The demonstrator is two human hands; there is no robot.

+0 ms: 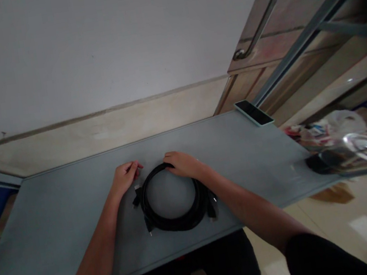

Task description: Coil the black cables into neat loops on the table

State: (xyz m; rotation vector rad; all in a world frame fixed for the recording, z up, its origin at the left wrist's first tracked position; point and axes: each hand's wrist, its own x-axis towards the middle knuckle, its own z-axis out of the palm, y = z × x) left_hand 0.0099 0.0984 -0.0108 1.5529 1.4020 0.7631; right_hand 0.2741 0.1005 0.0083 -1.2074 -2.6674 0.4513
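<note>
A black cable (178, 224), wound into a round coil of several turns, lies on the grey table in front of me. Black plugs (137, 196) with metal ends stick out on its left side, and another plug (212, 211) shows at its right. My right hand (181, 163) is closed over the far edge of the coil, fingers wrapped on the cable. Just left of the coil, my left hand (125, 178) rests near the tabletop with its fingers curled together. Whatever those fingers hold, if anything, is hidden.
The grey table (59, 213) stands against a pale wall. A phone (254, 113) lies at its far right corner. At the right end stands a blurred clear item with a dark base (323, 162). Plastic bags (341, 124) lie beyond, and a door handle (262, 18) is above.
</note>
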